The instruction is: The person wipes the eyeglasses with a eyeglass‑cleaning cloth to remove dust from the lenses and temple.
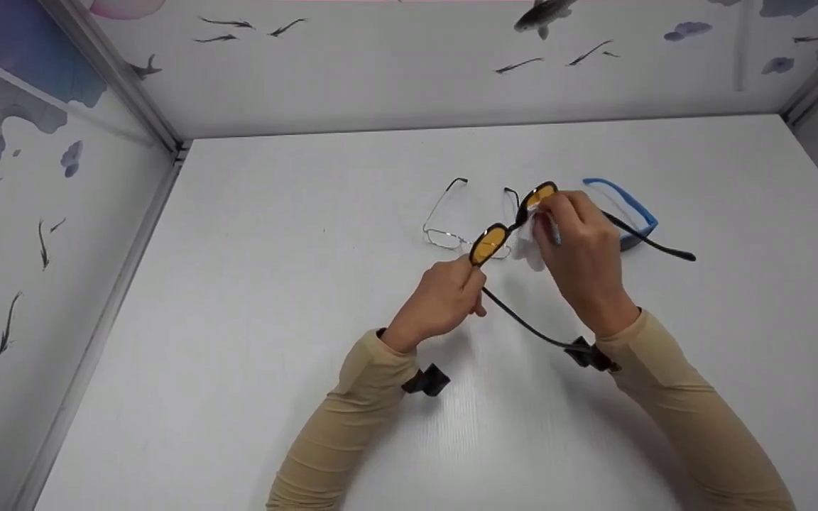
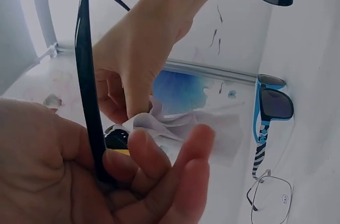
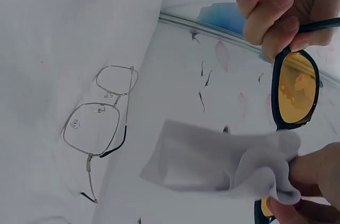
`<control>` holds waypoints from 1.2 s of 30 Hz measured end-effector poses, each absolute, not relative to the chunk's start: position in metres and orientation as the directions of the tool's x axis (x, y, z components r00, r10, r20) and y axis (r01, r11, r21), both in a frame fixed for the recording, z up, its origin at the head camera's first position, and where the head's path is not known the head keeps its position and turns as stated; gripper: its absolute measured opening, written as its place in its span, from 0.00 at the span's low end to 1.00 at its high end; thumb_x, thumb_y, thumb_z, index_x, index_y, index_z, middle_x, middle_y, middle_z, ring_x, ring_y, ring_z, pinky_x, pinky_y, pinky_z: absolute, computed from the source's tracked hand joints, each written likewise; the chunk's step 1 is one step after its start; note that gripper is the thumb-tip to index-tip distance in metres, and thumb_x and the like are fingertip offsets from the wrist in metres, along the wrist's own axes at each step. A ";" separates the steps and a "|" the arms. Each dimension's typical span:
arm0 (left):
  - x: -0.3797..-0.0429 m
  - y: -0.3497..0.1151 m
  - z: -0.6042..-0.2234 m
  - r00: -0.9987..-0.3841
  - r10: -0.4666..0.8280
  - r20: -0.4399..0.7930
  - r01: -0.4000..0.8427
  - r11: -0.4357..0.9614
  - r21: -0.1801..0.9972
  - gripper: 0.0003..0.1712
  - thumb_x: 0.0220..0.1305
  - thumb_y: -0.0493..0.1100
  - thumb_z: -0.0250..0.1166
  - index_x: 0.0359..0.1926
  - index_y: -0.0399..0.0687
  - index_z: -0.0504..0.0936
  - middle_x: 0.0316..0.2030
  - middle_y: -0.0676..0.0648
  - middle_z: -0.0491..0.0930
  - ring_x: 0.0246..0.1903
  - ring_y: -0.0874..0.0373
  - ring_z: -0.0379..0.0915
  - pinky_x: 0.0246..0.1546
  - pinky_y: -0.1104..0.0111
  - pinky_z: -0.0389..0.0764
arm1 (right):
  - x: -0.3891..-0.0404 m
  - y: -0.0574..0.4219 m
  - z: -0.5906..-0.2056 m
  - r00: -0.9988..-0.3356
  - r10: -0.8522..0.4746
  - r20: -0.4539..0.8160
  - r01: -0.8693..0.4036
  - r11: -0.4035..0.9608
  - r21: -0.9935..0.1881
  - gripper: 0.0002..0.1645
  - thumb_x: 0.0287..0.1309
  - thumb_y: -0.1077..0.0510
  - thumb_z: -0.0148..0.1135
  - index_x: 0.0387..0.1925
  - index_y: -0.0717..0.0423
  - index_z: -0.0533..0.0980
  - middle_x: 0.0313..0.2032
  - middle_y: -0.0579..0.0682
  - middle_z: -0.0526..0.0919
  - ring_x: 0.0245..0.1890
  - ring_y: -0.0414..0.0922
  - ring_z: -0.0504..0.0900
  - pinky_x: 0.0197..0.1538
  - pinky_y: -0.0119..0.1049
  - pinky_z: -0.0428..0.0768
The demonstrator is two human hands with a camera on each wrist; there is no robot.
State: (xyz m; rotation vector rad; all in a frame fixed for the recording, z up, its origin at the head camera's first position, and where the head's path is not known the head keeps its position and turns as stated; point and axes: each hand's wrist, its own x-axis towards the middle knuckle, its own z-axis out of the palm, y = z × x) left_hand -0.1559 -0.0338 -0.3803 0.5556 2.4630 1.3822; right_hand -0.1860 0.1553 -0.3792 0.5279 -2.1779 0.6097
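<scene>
Black-framed sunglasses (image 1: 488, 245) with orange lenses are held up off the table, their temples spread. My left hand (image 1: 446, 297) grips them at the hinge end, thumb and fingers around the corner of the frame and the temple, as the left wrist view shows. My right hand (image 1: 583, 248) pinches a pale grey cloth (image 3: 212, 160) against the other orange lens (image 3: 264, 208). In the right wrist view the cloth hangs away from the fingers and covers part of that lens. The nearer orange lens (image 3: 297, 88) is uncovered.
Thin metal-rimmed glasses (image 1: 444, 239) lie unfolded on the white table (image 1: 274, 284), behind the hands. Blue-framed sunglasses (image 1: 625, 199) lie to their right, partly behind my right hand. White panels with painted fish (image 1: 544, 14) enclose the back and left sides.
</scene>
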 end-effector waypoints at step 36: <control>-0.162 -0.035 -0.388 -0.900 0.431 -0.065 0.204 0.547 0.812 0.13 0.70 0.37 0.46 0.28 0.41 0.72 0.17 0.51 0.77 0.23 0.52 0.81 0.17 0.73 0.62 | -0.183 0.144 -0.373 -0.653 -0.340 0.677 -0.698 0.618 -0.363 0.09 0.52 0.75 0.66 0.35 0.66 0.77 0.34 0.58 0.79 0.36 0.48 0.82 0.39 0.39 0.83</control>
